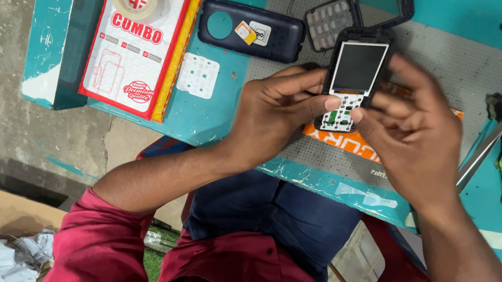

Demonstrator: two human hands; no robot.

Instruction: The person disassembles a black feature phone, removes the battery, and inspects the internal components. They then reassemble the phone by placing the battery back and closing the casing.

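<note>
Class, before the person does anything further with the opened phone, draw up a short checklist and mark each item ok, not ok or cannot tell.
1. Opened phone held by both hands: ok.
2. Left hand thumb on the bare keypad board: ok.
3. Right hand grip on the phone's side: ok.
4. Front cover lying apart on the grey mat: ok.
5. Back cover on the table: ok.
6. Screen undamaged: cannot tell.

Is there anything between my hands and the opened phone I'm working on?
Nothing visible. The left hand and right hand both grip the opened phone directly, thumbs on its bare keypad board, above the grey mat.
</note>
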